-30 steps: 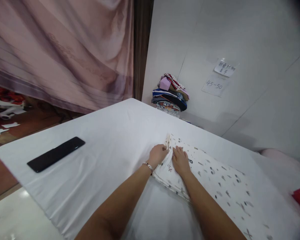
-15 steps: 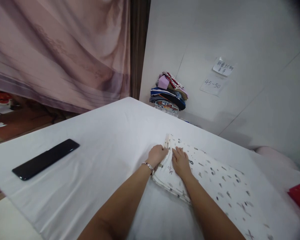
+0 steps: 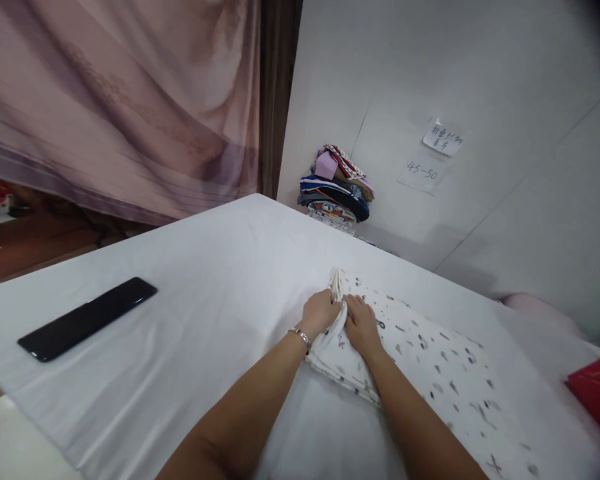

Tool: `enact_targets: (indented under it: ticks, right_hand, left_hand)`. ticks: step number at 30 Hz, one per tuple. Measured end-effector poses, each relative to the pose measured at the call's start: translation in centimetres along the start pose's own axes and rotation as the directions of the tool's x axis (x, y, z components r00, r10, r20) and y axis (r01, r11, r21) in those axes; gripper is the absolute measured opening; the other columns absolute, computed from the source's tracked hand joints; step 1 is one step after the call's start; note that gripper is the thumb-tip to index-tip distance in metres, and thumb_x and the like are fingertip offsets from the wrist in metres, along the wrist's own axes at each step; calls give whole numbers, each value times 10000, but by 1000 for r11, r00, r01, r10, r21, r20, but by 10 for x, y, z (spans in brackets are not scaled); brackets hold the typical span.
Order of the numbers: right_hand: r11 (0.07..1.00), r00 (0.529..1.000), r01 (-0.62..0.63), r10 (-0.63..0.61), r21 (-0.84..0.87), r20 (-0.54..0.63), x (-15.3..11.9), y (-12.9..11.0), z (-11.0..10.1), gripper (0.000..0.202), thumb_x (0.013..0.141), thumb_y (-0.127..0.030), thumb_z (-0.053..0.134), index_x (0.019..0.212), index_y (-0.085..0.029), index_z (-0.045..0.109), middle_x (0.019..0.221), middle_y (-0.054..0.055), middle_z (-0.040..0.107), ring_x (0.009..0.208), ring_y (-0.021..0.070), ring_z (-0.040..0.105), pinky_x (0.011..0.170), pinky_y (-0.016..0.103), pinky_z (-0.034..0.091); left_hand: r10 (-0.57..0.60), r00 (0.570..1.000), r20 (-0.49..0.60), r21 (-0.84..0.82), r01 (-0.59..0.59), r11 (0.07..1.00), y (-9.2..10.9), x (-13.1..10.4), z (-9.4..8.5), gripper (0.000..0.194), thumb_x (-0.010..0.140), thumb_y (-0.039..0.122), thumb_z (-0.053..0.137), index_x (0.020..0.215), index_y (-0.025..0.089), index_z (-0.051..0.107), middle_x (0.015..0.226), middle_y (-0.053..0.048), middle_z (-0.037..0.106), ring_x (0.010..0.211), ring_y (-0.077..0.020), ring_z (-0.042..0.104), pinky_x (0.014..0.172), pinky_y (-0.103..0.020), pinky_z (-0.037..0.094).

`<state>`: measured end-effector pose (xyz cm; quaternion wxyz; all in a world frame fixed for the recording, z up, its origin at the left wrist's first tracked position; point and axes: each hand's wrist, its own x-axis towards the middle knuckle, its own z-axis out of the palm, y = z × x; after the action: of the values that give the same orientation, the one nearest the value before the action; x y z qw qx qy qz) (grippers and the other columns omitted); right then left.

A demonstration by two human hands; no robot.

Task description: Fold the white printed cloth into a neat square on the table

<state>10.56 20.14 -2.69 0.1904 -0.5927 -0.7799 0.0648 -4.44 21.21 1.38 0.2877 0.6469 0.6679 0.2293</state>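
A white cloth [image 3: 430, 360] printed with small grey and brown figures lies folded in layers on the white-covered table [image 3: 220, 267]. My left hand [image 3: 321, 312], with a silver bracelet at the wrist, has its fingers closed on the cloth's left edge, which is bunched and slightly raised. Right beside it, my right hand [image 3: 363, 325] rests on top of the cloth, its fingers close to the fold. The fingertips of my right hand press at the raised fabric, and whether they pinch it is unclear.
A black phone-like slab [image 3: 87, 319] lies on the table's left part. Folded clothes [image 3: 337, 183] are stacked beyond the far edge, by a wall with paper notes [image 3: 420, 170]. A red object [image 3: 597, 390] sits at the right edge. A pink curtain [image 3: 130, 100] hangs behind.
My left hand has shifted slightly right, towards my right hand, drawing the cloth's edge with it so that it bunches up more. My right hand has hardly moved.
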Motion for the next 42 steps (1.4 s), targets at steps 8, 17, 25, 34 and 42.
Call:
enact_targets:
  ticks: [8,17,25,34,42]
  right_hand:
    - [999,1000,-13,13,-38,13,0,-3,-2,520,800,-129,353,1302,-151,487,1399,75,439,1326,236,308,1088,442,200]
    - [999,999,-8,6,-45,-32,0,-3,0,446,841,-156,358,1245,-175,546,1365,75,480,1298,228,356,1070,436,233]
    - [995,998,-9,2,-96,-65,-3,-11,-5,399,868,-195,381,1226,-198,558,1324,81,519,1279,235,372,1070,487,184]
    - [995,990,12,3,-102,143,-1,-16,-22,418,890,-239,374,1289,-224,495,1372,80,469,1285,246,366,1056,506,201]
    - [989,990,59,-41,-136,136,-5,-13,-12,418,894,-238,362,1285,-203,507,1395,95,433,1298,266,342,1038,486,265]
  left_hand:
    - [-10,1000,30,-154,15,988,-9,15,-2,305,857,277,415,881,138,685,982,-120,696,896,-176,625,765,-240,428]
    - [5,1000,-11,-135,-6,991,-17,14,-3,277,829,165,441,926,151,700,1017,-89,696,929,-164,618,800,-221,431]
    - [-2,998,-64,77,7,997,-16,8,-1,258,878,181,403,1039,153,603,967,-129,676,926,-197,623,776,-270,423]
    - [28,996,-90,209,-9,978,-17,5,-2,199,879,210,399,1016,185,542,926,-92,650,841,-198,615,704,-286,413]
    - [111,990,-91,-11,-112,994,-14,4,-7,184,845,250,474,838,222,656,933,-19,624,828,-129,572,711,-227,403]
